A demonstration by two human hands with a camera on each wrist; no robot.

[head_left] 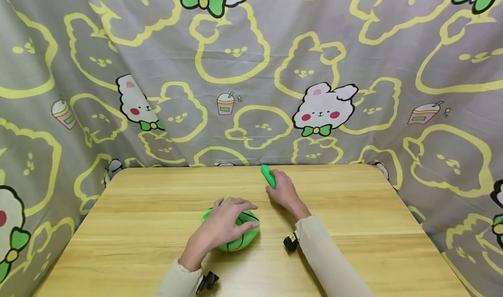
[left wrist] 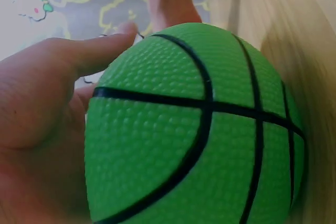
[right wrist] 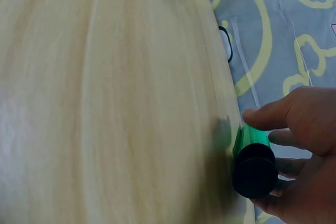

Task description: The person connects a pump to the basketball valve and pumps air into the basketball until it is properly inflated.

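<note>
1. The relation that counts most is the line of the green tube (head_left: 267, 174): its long axis slants from far left to near right, running back toward the right hand (head_left: 284, 193), which is by far the nearer of the two.
2. The tube lies just far and left of that hand's palm, its far end at the far edge of the desk (head_left: 157, 201), close to the patterned cloth (head_left: 243, 39).
3. The right grip holds the tube near its near end, thumb on one side and fingers on the other. A black round end (right wrist: 255, 177) faces back toward the wrist; whether the tube's underside touches the desk cannot be told.
4. The green ball (head_left: 240, 243) rests on the desk, near and left of the tube and well apart from it. Round and lined in black, it offers no long axis to align with.
5. The left hand (head_left: 225, 220) cups the ball from above and from the left, fingers spread over the top and thumb reaching along the right side, so the ball sits under and right of the palm. How firmly it presses is not clear.
</note>
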